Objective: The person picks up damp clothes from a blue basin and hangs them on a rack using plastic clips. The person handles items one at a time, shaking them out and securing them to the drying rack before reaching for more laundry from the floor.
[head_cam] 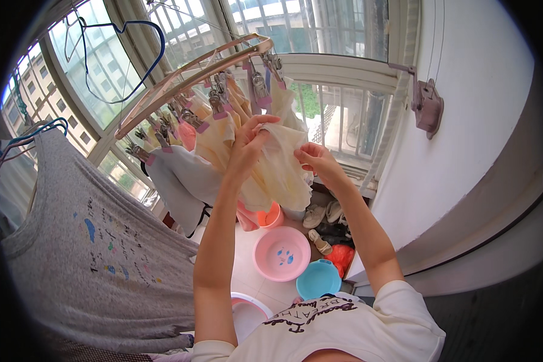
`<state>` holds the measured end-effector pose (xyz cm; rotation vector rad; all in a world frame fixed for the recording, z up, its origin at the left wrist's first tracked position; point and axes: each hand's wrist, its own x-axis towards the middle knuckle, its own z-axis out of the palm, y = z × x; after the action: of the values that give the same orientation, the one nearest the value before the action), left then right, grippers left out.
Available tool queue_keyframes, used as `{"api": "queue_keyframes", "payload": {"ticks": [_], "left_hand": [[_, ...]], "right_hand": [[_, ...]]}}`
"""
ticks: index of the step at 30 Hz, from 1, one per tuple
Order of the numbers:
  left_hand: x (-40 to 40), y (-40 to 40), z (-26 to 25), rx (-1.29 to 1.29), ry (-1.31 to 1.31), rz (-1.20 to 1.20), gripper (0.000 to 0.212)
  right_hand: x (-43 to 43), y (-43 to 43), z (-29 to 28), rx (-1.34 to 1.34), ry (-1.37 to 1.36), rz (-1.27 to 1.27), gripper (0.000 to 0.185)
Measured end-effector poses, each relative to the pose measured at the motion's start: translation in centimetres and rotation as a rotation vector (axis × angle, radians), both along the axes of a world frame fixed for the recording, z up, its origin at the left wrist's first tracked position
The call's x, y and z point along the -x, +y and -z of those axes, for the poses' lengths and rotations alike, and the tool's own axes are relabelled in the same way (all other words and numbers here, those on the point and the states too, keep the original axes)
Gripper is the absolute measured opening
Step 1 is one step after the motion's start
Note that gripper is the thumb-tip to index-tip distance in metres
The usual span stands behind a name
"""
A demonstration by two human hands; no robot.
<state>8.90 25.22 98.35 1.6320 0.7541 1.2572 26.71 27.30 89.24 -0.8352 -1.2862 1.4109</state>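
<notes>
A pale yellow cloth hangs between my hands, below the right end of a rose-gold clip hanger. My left hand grips its upper edge between thumb and fingers. At the cloth's right edge is my right hand, thumb and forefinger pinched together; whether fabric is between them I cannot tell. Metal clips with pink tips line the hanger and hold more cream and yellow cloths. A light grey garment hangs from clips at the left end.
A grey printed garment hangs close on the left, near a blue wire hanger. Pink and blue basins, an orange bucket and shoes stand on the floor. A crank box is on the right wall.
</notes>
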Motion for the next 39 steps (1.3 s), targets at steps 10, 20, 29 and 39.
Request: {"api": "queue_keyframes", "payload": {"ticks": [10, 20, 29, 39], "left_hand": [[0.8, -1.0, 0.7, -0.035, -0.046, -0.118, 0.029], [1.0, -0.6, 2.6, -0.103, 0.029, -0.053, 0.023], [0.2, -1.3, 2.5, -0.057, -0.061, -0.148, 0.021], [0.3, -0.5, 1.4, 0.019, -0.457, -0.077, 0.019]], "right_hand": [[-2.7, -2.0, -3.6, -0.15, 0.153, 0.038, 0.014], [-0.5, -2.3, -8.4, -0.137, 0.335, -0.165, 0.014], [1.1, -3.0, -10.1, -0.26, 0.183, 0.134, 0.008], [2.6, -2.4, -11.1, -0.564, -0.252, 0.418, 0.01]]}}
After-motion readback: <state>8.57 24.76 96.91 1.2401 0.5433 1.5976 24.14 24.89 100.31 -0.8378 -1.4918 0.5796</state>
